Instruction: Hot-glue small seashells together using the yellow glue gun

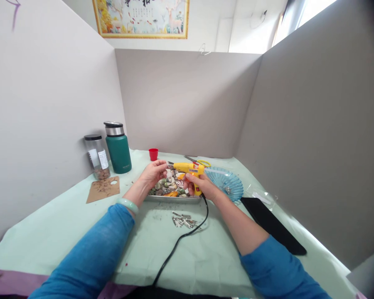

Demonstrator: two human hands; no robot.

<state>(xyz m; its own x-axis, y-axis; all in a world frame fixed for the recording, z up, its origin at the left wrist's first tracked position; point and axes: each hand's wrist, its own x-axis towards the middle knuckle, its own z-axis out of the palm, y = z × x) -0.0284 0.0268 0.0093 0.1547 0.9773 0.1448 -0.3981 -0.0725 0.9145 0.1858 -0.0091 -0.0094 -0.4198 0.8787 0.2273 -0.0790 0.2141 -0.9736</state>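
Note:
My right hand point(202, 185) is wrapped round the grip of a yellow hot glue gun point(188, 167), whose nozzle points left. A clear glue stick point(216, 170) juts from its back end. At the nozzle tip, my left hand point(154, 173) is closed in a pinch; a small pale piece seems to be between its fingertips, too small to name. Beneath both hands lies a shallow metal tray point(174, 199) filled with pebbles and orange pieces, partly hidden by the hands. In front of the tray lies a loose heap of short whitish sticks point(184, 220).
A black cord point(177, 241) runs from the glue gun to the front edge. Left stand a green bottle point(119, 153) and a jar point(96, 160) behind a brown board point(103, 189). Behind are a red cup point(153, 154) and scissors point(202, 163); right, a blue plate point(237, 182) and black mat point(272, 226).

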